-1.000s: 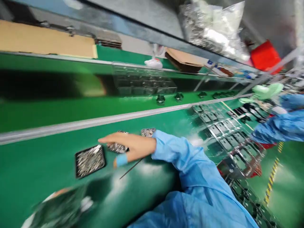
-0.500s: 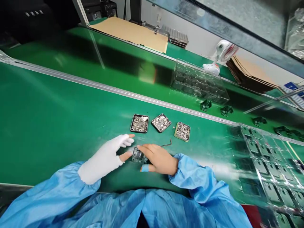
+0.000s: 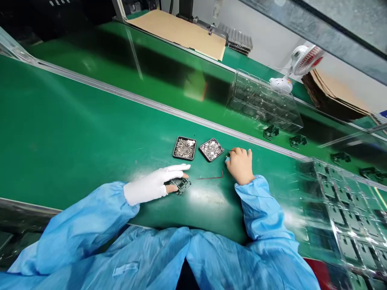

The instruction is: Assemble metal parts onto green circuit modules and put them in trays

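My left hand [image 3: 159, 182], in a white glove with bare thumb and index tips, holds a small dark clear-plastic part [image 3: 181, 185] low on the green bench. Its thumb and index finger grip the part's left side. My right hand [image 3: 240, 164], bare with a blue wrap on one digit, is further right with its fingers curled down. It covers the spot where a third small tray of metal bits stood, and whatever is at its fingertips is hidden. Between the hands lies an L-shaped hex key [image 3: 210, 177]. Two black trays [image 3: 174, 155] [image 3: 207, 160] hold many tiny metal pieces.
A metal rail [image 3: 142, 99] crosses the bench behind the trays. Beyond it are a clear compartment box [image 3: 263, 100], several dark plastic parts [image 3: 298, 141] and a white fan [image 3: 302, 60]. Clear trays [image 3: 341, 209] of similar parts stand at the right.
My right hand has let go of the plastic part and moved right and away to the third tray. My left hand now grips the part alone, and the view has shifted slightly.
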The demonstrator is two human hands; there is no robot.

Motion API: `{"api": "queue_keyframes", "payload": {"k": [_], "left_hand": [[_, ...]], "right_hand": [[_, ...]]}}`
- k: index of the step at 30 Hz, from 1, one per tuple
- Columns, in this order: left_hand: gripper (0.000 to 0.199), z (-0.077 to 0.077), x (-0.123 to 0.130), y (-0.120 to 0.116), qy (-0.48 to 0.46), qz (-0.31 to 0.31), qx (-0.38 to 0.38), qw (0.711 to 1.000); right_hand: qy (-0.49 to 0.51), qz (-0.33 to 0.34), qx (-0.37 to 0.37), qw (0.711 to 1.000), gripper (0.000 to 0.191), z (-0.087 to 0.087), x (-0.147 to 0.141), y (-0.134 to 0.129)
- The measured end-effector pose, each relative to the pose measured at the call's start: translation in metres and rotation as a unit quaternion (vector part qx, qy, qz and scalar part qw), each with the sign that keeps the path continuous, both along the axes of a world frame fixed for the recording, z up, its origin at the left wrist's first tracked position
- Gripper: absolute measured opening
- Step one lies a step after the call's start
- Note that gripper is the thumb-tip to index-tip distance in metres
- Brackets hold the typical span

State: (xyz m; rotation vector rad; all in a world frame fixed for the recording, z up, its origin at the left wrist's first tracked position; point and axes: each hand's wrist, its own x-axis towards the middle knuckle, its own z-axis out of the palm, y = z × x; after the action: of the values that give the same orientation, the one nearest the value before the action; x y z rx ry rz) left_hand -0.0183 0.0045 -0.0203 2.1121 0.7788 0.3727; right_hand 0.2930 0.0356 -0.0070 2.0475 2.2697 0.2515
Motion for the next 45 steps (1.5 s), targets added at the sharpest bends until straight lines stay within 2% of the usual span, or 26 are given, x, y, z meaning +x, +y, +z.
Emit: {"api": "queue_keyframes", "payload": {"k": [2, 6, 8, 11, 13, 16, 18, 19, 20, 22, 24, 26, 27, 30, 33, 36, 39, 42, 45], "left_hand": [[0.038, 0.0, -0.004, 0.005, -0.02, -0.028, -0.018, 0.999], [0.058, 0.001, -0.009, 0.004, -0.103, 0.041, -0.038, 0.993], [0.059, 0.002, -0.008, 0.0, -0.085, 0.048, -0.028, 0.995], [0.047, 0.005, -0.001, -0.007, 0.004, 0.051, 0.038, 0.998], [0.042, 0.006, 0.006, -0.014, 0.063, 0.075, 0.103, 0.99], [0.063, 0.007, 0.014, -0.028, 0.133, 0.135, 0.194, 0.963], [0.08, 0.01, 0.014, -0.038, 0.139, 0.183, 0.233, 0.945], [0.082, 0.013, 0.012, -0.042, 0.13, 0.208, 0.244, 0.938], [0.076, 0.016, 0.011, -0.044, 0.116, 0.232, 0.248, 0.933], [0.05, 0.026, 0.009, -0.045, 0.081, 0.264, 0.231, 0.933], [0.03, 0.036, 0.012, -0.041, 0.039, 0.256, 0.186, 0.948], [0.025, 0.041, 0.019, -0.036, -0.015, 0.229, 0.151, 0.962], [0.025, 0.042, 0.022, -0.034, -0.041, 0.221, 0.143, 0.964], [0.03, 0.04, 0.027, -0.032, -0.084, 0.234, 0.138, 0.959], [0.03, 0.037, 0.023, -0.034, -0.069, 0.241, 0.133, 0.959], [0.037, 0.035, 0.019, -0.036, -0.034, 0.207, 0.15, 0.966], [0.046, 0.033, 0.02, -0.038, -0.02, 0.166, 0.188, 0.968], [0.049, 0.028, 0.02, -0.041, -0.027, 0.121, 0.184, 0.975], [0.039, 0.021, 0.011, -0.041, -0.058, 0.135, 0.147, 0.978]], "right_hand": [[-0.029, -0.002, 0.013, 0.999, 0.023, -0.005, -0.007, 0.0], [-0.061, 0.012, 0.026, 0.998, 0.027, -0.012, -0.015, 0.001], [-0.065, 0.025, 0.035, 0.997, 0.027, -0.013, -0.015, 0.0], [-0.052, 0.046, 0.048, 0.996, 0.02, -0.016, -0.012, 0.001], [-0.029, 0.061, 0.052, 0.996, 0.015, -0.018, -0.007, 0.002], [0.022, 0.07, 0.054, 0.996, 0.013, -0.019, -0.001, 0.003], [0.081, 0.067, 0.059, 0.993, 0.013, -0.013, -0.001, 0.0], [0.125, 0.069, 0.065, 0.988, 0.013, -0.007, -0.005, -0.003], [0.179, 0.08, 0.069, 0.978, 0.011, 0.0, -0.01, -0.008], [0.299, 0.14, 0.065, 0.942, 0.008, 0.018, -0.028, -0.02], [0.396, 0.239, 0.033, 0.886, 0.006, 0.035, -0.052, -0.036], [0.442, 0.312, 0.001, 0.841, 0.006, 0.044, -0.076, -0.051], [0.456, 0.329, -0.007, 0.827, 0.006, 0.045, -0.086, -0.057], [0.496, 0.328, -0.027, 0.803, 0.011, 0.04, -0.101, -0.069], [0.536, 0.313, -0.054, 0.782, 0.016, 0.033, -0.103, -0.071], [0.586, 0.249, -0.088, 0.766, 0.01, 0.031, -0.103, -0.07], [0.615, 0.205, -0.169, 0.743, 0.007, 0.034, -0.103, -0.067], [0.603, 0.231, -0.239, 0.725, 0.008, 0.039, -0.099, -0.065], [0.6, 0.254, -0.26, 0.713, 0.009, 0.043, -0.087, -0.063]]}}
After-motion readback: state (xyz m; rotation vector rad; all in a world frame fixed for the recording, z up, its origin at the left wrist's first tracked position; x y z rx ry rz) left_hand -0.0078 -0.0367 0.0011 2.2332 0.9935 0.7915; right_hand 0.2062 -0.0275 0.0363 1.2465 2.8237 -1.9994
